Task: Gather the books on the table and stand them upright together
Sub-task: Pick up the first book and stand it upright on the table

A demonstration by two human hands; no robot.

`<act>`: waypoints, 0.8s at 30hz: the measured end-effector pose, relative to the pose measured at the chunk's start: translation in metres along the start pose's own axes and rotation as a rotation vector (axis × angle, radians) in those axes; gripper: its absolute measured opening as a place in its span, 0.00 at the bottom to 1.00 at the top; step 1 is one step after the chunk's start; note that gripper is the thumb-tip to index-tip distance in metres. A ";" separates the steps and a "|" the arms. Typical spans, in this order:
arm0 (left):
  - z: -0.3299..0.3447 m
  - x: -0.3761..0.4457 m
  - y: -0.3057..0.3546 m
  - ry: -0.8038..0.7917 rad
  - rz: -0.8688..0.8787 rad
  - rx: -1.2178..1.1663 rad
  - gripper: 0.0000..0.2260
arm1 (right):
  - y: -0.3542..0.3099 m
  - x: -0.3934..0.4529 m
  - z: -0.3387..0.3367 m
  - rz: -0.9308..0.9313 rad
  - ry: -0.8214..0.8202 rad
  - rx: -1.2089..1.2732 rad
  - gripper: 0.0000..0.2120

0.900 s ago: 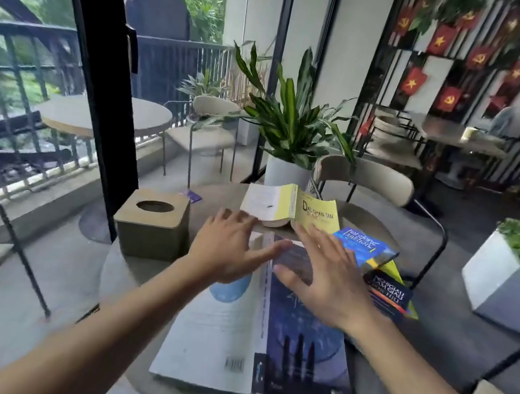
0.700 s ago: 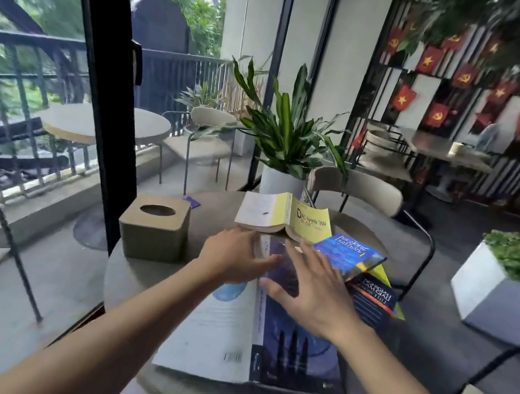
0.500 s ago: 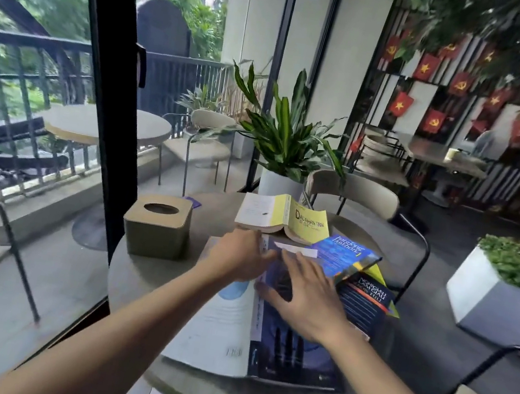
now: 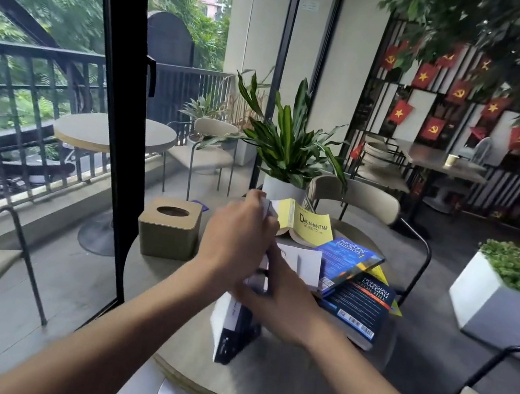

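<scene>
A large white-and-dark-blue book [image 4: 232,332] stands on edge on the round table [image 4: 274,379], closed between my hands. My left hand [image 4: 234,240] grips its top left side. My right hand [image 4: 282,306] presses its right cover. Behind lie a yellow book [image 4: 306,226] open face down, a blue book [image 4: 345,261], a dark blue book [image 4: 358,306] and a white sheet or booklet [image 4: 300,264]. A yellow cover edge [image 4: 379,275] peeks from under the blue ones.
A tan tissue box [image 4: 170,228] sits at the table's left. A potted plant [image 4: 287,153] and a beige chair [image 4: 364,198] stand behind the table. A black door frame [image 4: 113,105] rises at the left, a white planter [image 4: 501,299] sits right.
The large book lay open and flat under both hands. Now it is closed and raised on edge between them, uncovering the white sheet behind it. The camera view rose slightly.
</scene>
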State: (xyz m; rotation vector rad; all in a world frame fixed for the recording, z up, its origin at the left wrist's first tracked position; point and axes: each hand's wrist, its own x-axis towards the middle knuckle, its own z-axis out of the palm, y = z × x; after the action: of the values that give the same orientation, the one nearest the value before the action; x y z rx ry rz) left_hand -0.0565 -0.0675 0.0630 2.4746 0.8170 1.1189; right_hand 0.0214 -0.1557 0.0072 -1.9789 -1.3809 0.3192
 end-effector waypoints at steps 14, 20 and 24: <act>-0.004 -0.041 -0.041 0.267 0.224 -0.132 0.23 | -0.003 -0.010 0.054 -0.034 0.003 -0.048 0.54; 0.001 -0.067 -0.050 0.194 0.162 -0.134 0.30 | 0.011 -0.017 0.072 -0.075 0.010 -0.200 0.43; 0.009 -0.082 -0.062 0.066 0.121 -0.073 0.35 | 0.014 -0.019 0.079 -0.121 -0.091 -0.171 0.39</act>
State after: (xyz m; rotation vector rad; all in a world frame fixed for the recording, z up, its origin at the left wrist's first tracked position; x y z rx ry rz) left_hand -0.1161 -0.0686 -0.0211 2.4662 0.6390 1.2549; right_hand -0.0199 -0.1439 -0.0632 -2.0274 -1.6261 0.2450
